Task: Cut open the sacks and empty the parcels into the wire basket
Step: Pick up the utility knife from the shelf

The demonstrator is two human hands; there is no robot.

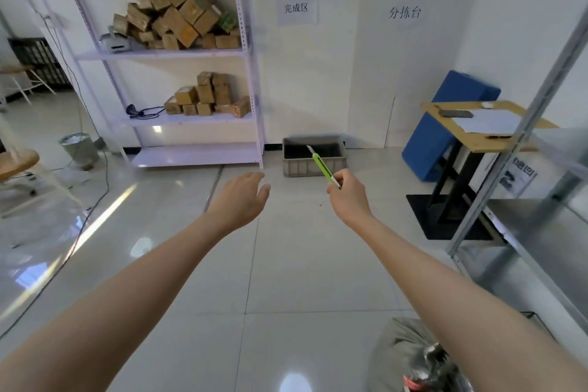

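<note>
Both my arms stretch forward over the tiled floor. My right hand point(348, 196) is shut on a green utility knife point(322, 167), with its blade out and pointing up and away. My left hand point(243, 194) hangs open beside it with nothing in it. A grey sack point(401, 356) lies on the floor at the bottom right, partly under my right forearm, and its top end is blurred. No wire basket is in view.
A grey plastic crate point(313, 157) stands against the far wall, beyond the knife. A white shelf rack point(178, 56) at the left holds piles of cardboard parcels point(178, 17). A small wooden table point(483, 124) and a metal rack frame point(515, 149) stand at the right. Cables and a metal bucket point(79, 146) are at the left.
</note>
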